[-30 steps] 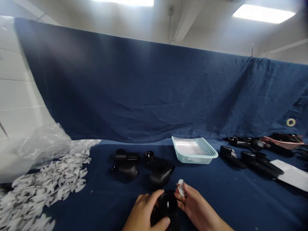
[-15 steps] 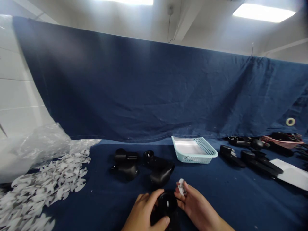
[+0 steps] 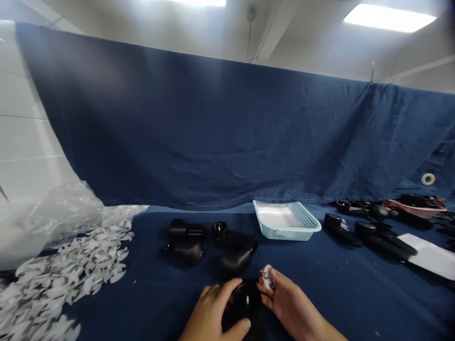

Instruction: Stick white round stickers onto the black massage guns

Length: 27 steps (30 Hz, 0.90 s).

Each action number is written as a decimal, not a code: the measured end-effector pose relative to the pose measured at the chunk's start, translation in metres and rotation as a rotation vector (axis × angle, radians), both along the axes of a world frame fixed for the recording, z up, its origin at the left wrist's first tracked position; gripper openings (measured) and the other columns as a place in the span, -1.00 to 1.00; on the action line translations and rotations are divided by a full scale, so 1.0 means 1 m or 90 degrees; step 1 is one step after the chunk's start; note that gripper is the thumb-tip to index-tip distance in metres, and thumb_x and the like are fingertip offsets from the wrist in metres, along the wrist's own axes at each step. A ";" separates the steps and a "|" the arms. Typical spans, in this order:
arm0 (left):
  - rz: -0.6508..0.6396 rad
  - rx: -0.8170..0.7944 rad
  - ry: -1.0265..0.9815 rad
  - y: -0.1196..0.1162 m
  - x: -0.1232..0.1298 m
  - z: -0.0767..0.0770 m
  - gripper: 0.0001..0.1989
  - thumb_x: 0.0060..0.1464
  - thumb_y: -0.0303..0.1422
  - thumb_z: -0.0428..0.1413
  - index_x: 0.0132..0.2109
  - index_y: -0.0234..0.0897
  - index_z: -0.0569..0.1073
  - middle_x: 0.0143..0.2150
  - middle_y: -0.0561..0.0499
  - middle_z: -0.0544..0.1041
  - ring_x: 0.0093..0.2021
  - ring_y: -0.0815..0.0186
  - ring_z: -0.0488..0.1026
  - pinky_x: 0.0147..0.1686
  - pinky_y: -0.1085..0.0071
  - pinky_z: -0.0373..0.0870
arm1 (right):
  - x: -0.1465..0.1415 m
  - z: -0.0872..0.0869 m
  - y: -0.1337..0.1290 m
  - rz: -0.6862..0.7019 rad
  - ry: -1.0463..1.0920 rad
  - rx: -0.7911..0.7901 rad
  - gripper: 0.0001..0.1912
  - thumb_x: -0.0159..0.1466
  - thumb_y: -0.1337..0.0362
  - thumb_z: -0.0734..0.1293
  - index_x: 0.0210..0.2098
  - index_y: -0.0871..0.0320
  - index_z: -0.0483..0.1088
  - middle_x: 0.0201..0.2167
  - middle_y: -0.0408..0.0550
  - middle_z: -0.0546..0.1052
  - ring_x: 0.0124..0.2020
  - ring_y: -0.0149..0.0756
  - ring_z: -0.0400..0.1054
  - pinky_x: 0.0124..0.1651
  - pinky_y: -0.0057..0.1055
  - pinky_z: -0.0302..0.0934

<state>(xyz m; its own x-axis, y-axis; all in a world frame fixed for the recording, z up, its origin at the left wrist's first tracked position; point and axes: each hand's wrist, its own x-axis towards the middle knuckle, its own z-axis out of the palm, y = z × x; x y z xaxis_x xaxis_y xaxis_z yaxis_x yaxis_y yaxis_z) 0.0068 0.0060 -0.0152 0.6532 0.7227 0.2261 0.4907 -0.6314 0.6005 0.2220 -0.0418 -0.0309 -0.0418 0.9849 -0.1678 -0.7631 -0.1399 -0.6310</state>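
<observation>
At the bottom centre my left hand [image 3: 216, 312] is closed around a black plastic housing [image 3: 248, 299] with a round, cup-like end facing up; its lower part runs out of view. Just right of it, my right hand [image 3: 287, 303] pinches a small white plastic piece [image 3: 267, 276] between thumb and fingers, close to the housing's rim. Beyond my hands lie more black plastic housings [image 3: 237, 255], and another group of black parts [image 3: 186, 248] is to their left. A heap of small white-grey curved pieces [image 3: 71, 270] covers the left side of the table.
A light-blue perforated basket [image 3: 289, 234] stands behind my hands. Several black assemblies [image 3: 341, 229] lie at the right, beside a white sheet [image 3: 432, 255] and a pink basket [image 3: 412, 210]. Clear plastic wrap [image 3: 67, 206] lies at the left. A dark blue curtain [image 3: 220, 132] hangs behind.
The white piece has turned slightly in my right fingers. Both hands otherwise stay in place.
</observation>
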 end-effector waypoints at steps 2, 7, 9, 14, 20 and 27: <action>0.001 0.003 -0.004 0.000 0.000 -0.001 -0.37 -0.06 -0.41 0.18 0.22 -0.16 0.33 0.02 -0.07 0.56 -0.03 0.06 0.48 0.01 0.12 0.43 | 0.000 -0.001 0.001 -0.006 -0.002 -0.011 -0.65 0.06 0.12 0.58 -0.26 0.19 0.55 -0.35 -0.09 0.63 -0.23 -0.32 0.51 -0.06 -0.36 0.28; 0.000 0.006 -0.003 0.000 0.000 -0.004 -0.36 -0.06 -0.41 0.18 0.22 -0.15 0.33 0.00 -0.06 0.57 -0.05 0.08 0.49 -0.01 0.15 0.44 | 0.000 -0.002 0.003 -0.043 -0.027 -0.052 -0.57 0.04 0.06 0.59 -0.21 0.20 0.55 -0.30 -0.07 0.65 -0.20 -0.32 0.51 -0.09 -0.39 0.28; 0.003 0.011 -0.002 -0.001 0.000 -0.003 -0.37 -0.06 -0.41 0.18 0.21 -0.16 0.33 0.00 -0.06 0.57 -0.05 0.08 0.49 -0.01 0.15 0.45 | -0.001 -0.002 0.003 -0.053 -0.040 -0.065 -0.57 0.05 0.06 0.59 -0.21 0.19 0.55 -0.31 -0.08 0.65 -0.22 -0.34 0.51 -0.15 -0.42 0.28; 0.000 0.022 -0.009 -0.001 -0.001 -0.002 -0.38 -0.05 -0.42 0.18 0.21 -0.15 0.33 -0.01 -0.05 0.57 -0.06 0.09 0.49 -0.01 0.17 0.45 | 0.000 -0.002 0.002 -0.053 -0.054 -0.067 -0.54 0.04 0.11 0.60 -0.14 0.20 0.54 -0.26 -0.05 0.65 -0.19 -0.33 0.51 -0.13 -0.42 0.28; 0.003 0.029 -0.018 0.000 -0.001 -0.003 -0.37 -0.06 -0.42 0.19 0.21 -0.15 0.34 -0.02 -0.05 0.57 -0.06 0.09 0.50 -0.02 0.15 0.46 | 0.000 -0.001 0.001 -0.048 -0.066 -0.044 -0.49 -0.01 0.25 0.63 -0.08 0.22 0.53 -0.21 -0.01 0.64 -0.13 -0.29 0.50 -0.06 -0.39 0.28; -0.002 0.033 -0.024 -0.001 -0.002 -0.005 -0.37 -0.06 -0.42 0.20 0.20 -0.12 0.34 -0.03 -0.03 0.58 -0.08 0.10 0.50 -0.03 0.16 0.47 | -0.002 0.001 0.000 -0.055 -0.077 -0.036 -0.44 0.05 0.18 0.61 0.00 0.18 0.48 -0.29 -0.06 0.62 -0.35 -0.45 0.48 -0.21 -0.47 0.28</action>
<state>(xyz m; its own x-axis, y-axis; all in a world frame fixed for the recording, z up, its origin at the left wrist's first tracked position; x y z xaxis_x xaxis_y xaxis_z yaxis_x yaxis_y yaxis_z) 0.0048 0.0054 -0.0197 0.6459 0.7071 0.2877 0.4667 -0.6640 0.5842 0.2197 -0.0419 -0.0303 0.0663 0.9728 -0.2222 -0.6931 -0.1153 -0.7116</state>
